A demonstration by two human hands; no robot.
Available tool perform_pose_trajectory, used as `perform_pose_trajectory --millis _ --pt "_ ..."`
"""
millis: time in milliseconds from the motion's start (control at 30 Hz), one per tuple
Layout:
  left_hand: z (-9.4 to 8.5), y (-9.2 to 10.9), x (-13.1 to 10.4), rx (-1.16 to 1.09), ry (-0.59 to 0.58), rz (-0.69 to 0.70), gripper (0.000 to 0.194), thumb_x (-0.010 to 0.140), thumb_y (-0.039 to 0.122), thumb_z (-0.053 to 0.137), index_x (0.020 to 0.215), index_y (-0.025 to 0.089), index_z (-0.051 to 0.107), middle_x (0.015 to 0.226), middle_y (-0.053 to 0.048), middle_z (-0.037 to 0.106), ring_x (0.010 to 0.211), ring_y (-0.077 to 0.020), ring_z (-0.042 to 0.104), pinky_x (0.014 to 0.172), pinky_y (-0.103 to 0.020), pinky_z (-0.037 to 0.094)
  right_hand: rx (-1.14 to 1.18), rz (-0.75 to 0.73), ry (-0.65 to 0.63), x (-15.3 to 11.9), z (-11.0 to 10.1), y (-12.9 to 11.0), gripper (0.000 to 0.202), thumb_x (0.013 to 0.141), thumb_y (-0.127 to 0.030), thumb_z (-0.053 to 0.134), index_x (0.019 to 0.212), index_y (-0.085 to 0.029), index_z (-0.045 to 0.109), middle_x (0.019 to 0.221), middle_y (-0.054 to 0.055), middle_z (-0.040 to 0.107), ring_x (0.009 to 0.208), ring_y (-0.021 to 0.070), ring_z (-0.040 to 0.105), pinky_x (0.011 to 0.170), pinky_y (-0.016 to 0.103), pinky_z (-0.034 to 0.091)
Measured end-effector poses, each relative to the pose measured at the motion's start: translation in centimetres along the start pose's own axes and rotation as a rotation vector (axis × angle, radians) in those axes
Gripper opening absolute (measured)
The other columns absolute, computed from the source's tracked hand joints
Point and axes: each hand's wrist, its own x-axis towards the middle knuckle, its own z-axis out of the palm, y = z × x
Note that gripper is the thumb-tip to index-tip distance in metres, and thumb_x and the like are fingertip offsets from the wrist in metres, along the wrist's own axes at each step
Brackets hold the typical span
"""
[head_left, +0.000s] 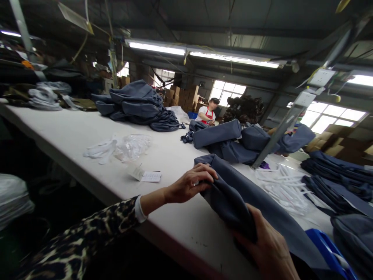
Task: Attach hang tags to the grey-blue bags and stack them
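A dark grey-blue fabric bag [244,186] lies at the near edge of the white table [175,153], stretching toward the lower right. My left hand [190,182] pinches its edge near the far left end, fingers closed on the fabric. Lower down, my right hand [266,241] grips a fold of the same bag, its thumb and fingers around the cloth. Left of my left hand, a white printed tag [150,177] rests on the table.
Clear plastic bags [134,147] lie beside white gloves [101,149]. Grey bags are piled at the back [134,101] and beyond the held bag [217,134]. A slanted metal post [276,134] rises at right, near a blue bin [329,249]. A person [206,113] is across the table.
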Motion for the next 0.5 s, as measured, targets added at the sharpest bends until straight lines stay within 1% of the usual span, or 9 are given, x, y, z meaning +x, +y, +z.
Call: perform_pose_trajectory --millis 67,133,167,233,300,333,433,500 --pt "-0.3 0.1 0.3 0.011 -0.027 -0.020 0.009 0.094 0.019 0.054 0.098 0.018 0.061 0.115 -0.011 0.062 0.112 -0.0216 0.055 0.104 -0.043 0.042 0.035 0.007 0.021 0.0 0.0 -0.1 0.032 0.090 -0.051 0.055 0.110 -0.027 0.059 0.086 0.002 0.072 0.071 0.0201 0.070 0.062 0.027 0.052" --pt "-0.5 0.6 0.2 0.080 -0.077 -0.038 0.012 0.094 0.022 0.054 0.102 0.018 0.062 0.127 -0.012 0.057 0.120 -0.0239 0.051 0.106 -0.044 0.041 0.074 0.018 0.007 0.3 -0.4 -0.3 0.026 0.093 -0.049 0.051 0.104 -0.027 0.061 0.080 0.000 0.071 0.067 0.0174 0.068 0.061 0.025 0.051" --pt "-0.5 0.9 0.1 0.137 -0.113 -0.035 0.016 0.093 0.026 0.056 0.106 0.019 0.062 0.133 -0.013 0.054 0.125 -0.0255 0.047 0.109 -0.045 0.038 0.089 0.021 -0.004 0.5 -0.6 -0.4 0.026 0.093 -0.049 0.051 0.102 -0.027 0.061 0.080 -0.001 0.070 0.067 0.0168 0.068 0.061 0.024 0.050" --pt "0.0 1.7 -0.4 0.271 -0.186 -0.006 0.032 0.088 0.036 0.065 0.116 0.020 0.060 0.140 -0.013 0.048 0.130 -0.0294 0.041 0.115 -0.051 0.028 0.111 0.012 -0.017 0.9 -0.8 -0.5 0.026 0.093 -0.049 0.050 0.101 -0.026 0.061 0.081 0.000 0.071 0.069 0.0171 0.068 0.061 0.024 0.050" --pt "0.9 2.4 -0.9 0.379 -0.224 0.001 0.048 0.081 0.041 0.072 0.121 0.019 0.057 0.139 -0.013 0.048 0.129 -0.0316 0.040 0.118 -0.054 0.021 0.118 -0.002 -0.031 1.2 -0.8 -0.6 0.027 0.094 -0.048 0.049 0.099 -0.025 0.062 0.081 0.001 0.071 0.071 0.0182 0.068 0.061 0.025 0.050" --pt "1.4 2.6 -1.2 0.409 -0.224 -0.010 0.050 0.079 0.042 0.074 0.119 0.019 0.057 0.138 -0.013 0.048 0.128 -0.0318 0.040 0.118 -0.054 0.021 0.114 -0.007 -0.033 1.2 -0.7 -0.7 0.027 0.094 -0.048 0.049 0.099 -0.025 0.062 0.080 0.001 0.070 0.071 0.0187 0.068 0.060 0.025 0.049" --pt "2.4 3.0 -1.8 0.421 -0.222 -0.043 0.036 0.079 0.034 0.073 0.107 0.018 0.057 0.136 -0.012 0.047 0.126 -0.0298 0.039 0.117 -0.051 0.024 0.077 -0.016 -0.042 1.1 -0.3 -0.8 0.027 0.093 -0.049 0.050 0.098 -0.025 0.062 0.078 0.001 0.069 0.070 0.0196 0.067 0.059 0.027 0.049" --pt "2.6 3.1 -2.0 0.416 -0.242 -0.030 0.026 0.081 0.025 0.069 0.102 0.018 0.056 0.134 -0.011 0.047 0.125 -0.0275 0.039 0.118 -0.050 0.022 0.044 -0.030 -0.073 1.0 -0.1 -0.9 0.023 0.092 -0.046 0.052 0.097 -0.026 0.061 0.079 0.000 0.069 0.070 0.0197 0.067 0.060 0.027 0.049"
